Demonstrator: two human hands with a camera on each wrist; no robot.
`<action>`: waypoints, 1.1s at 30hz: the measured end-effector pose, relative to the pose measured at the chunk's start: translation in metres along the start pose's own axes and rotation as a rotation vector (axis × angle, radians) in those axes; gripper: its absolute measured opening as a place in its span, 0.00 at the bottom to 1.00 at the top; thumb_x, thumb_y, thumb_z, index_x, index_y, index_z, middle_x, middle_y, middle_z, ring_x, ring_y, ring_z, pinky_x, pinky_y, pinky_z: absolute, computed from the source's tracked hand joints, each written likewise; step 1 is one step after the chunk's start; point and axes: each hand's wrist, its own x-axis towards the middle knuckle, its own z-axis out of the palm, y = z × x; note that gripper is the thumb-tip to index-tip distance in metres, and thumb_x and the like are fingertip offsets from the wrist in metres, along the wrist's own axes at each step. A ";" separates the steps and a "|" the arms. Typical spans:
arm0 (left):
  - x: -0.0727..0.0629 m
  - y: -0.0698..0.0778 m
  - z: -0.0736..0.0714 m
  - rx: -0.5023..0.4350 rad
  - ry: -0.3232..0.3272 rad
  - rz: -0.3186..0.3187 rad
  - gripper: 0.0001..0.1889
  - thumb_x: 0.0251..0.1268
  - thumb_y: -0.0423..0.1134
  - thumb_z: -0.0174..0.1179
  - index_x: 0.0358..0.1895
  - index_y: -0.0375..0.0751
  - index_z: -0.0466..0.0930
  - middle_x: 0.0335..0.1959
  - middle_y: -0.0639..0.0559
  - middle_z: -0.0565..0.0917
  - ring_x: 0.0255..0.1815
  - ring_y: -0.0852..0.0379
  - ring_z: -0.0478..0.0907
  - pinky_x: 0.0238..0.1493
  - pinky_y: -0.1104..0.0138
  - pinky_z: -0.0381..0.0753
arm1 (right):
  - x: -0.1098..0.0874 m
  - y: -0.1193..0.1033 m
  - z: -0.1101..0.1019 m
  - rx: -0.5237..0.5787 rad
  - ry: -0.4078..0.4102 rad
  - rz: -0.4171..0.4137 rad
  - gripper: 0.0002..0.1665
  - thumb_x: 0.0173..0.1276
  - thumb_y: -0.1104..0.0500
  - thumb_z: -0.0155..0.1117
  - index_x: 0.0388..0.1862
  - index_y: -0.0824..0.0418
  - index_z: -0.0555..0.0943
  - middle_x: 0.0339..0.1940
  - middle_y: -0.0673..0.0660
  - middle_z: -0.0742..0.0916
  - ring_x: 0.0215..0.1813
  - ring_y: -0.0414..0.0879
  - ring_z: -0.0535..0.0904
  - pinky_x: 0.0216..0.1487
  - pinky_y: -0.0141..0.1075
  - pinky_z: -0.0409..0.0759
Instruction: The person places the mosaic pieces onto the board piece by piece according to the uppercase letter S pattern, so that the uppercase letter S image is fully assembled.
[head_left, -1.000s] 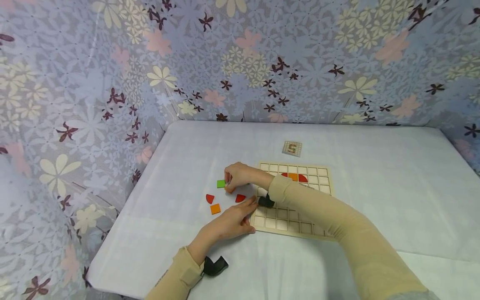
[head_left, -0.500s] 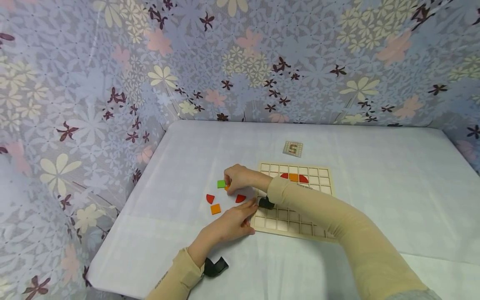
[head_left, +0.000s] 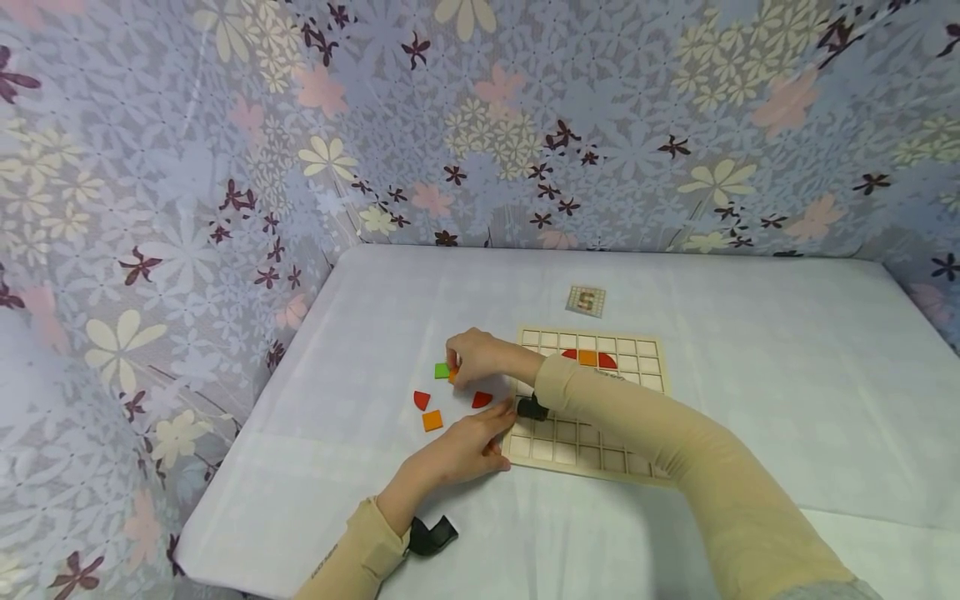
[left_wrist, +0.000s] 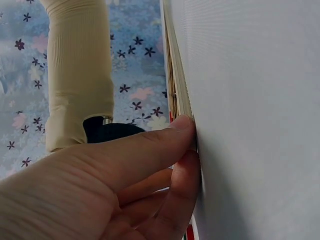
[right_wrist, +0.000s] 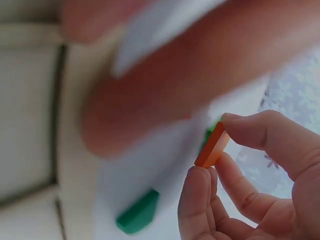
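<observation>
My right hand (head_left: 474, 357) pinches an orange square tile (right_wrist: 212, 144) between thumb and fingertips, just left of the wooden grid board (head_left: 555, 465). Beside that tile lies a bright green square (head_left: 442, 371). My left hand (head_left: 465, 446) holds the board at its near left corner, thumb (left_wrist: 165, 142) against the edge and fingers along the side. In the board's upper rows sit a red quarter-round tile (head_left: 608, 361), an orange square (head_left: 587, 357) and a second red tile (head_left: 569, 354), partly behind my right sleeve. The right forearm hides the board's middle.
Loose on the white table (head_left: 315, 400) lie two red quarter-round tiles, one farther left (head_left: 422, 401) and one near the left fingers (head_left: 482, 400). An orange square (head_left: 432, 420) is close by. A dark green tile (right_wrist: 138, 212) shows below. Behind the board lies a pattern card (head_left: 586, 301).
The orange tile at my right fingertips shows a little more than a second ago. My left hand has kept its place at the board's corner.
</observation>
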 end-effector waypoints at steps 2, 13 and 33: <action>0.000 0.000 0.000 -0.007 -0.001 -0.001 0.35 0.59 0.40 0.66 0.68 0.31 0.63 0.72 0.42 0.56 0.44 0.62 0.71 0.51 0.71 0.69 | -0.001 0.000 -0.006 0.015 0.009 -0.004 0.12 0.55 0.58 0.71 0.35 0.57 0.78 0.33 0.50 0.81 0.36 0.44 0.75 0.33 0.32 0.72; 0.000 0.000 0.000 -0.082 -0.008 -0.028 0.34 0.59 0.37 0.66 0.67 0.31 0.64 0.72 0.42 0.56 0.26 0.68 0.70 0.37 0.75 0.71 | -0.014 0.006 -0.043 0.052 0.063 -0.031 0.13 0.56 0.59 0.70 0.38 0.58 0.78 0.37 0.54 0.82 0.40 0.47 0.75 0.37 0.35 0.73; 0.001 0.003 0.002 -0.076 -0.024 -0.067 0.34 0.59 0.38 0.65 0.68 0.34 0.64 0.73 0.45 0.56 0.27 0.69 0.71 0.41 0.73 0.71 | -0.068 0.053 -0.077 0.156 0.134 0.008 0.14 0.58 0.61 0.69 0.42 0.60 0.78 0.38 0.56 0.81 0.40 0.50 0.76 0.42 0.41 0.74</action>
